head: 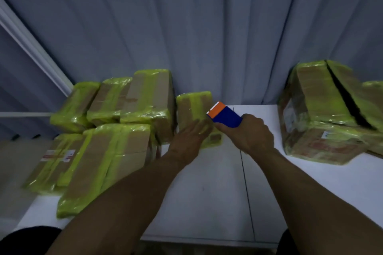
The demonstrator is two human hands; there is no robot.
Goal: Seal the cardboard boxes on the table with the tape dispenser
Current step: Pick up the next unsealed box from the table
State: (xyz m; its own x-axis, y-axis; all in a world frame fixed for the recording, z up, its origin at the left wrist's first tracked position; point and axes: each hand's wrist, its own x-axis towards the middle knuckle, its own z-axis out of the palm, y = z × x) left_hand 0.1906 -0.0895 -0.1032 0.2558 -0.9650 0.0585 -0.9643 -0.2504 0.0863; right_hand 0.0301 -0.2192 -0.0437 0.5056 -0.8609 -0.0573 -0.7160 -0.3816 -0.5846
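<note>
Right hand (pixel 251 133) grips dispenser (pixel 226 115) at box (pixel 194 109); left hand (pixel 190 139), fingers flat, steadies box. Step: taping. Next likely: press strip down, cut.

A bare stretch of the table (pixel 207 192) is left along the near edge and middle. The left edge is crowded by a cluster of taped boxes (pixel 116 147), the far right corner by a large taped box (pixel 323 99). Between them, at the far edge, a small box (pixel 192 107) is set before the curtain (pixel 207 37).
</note>
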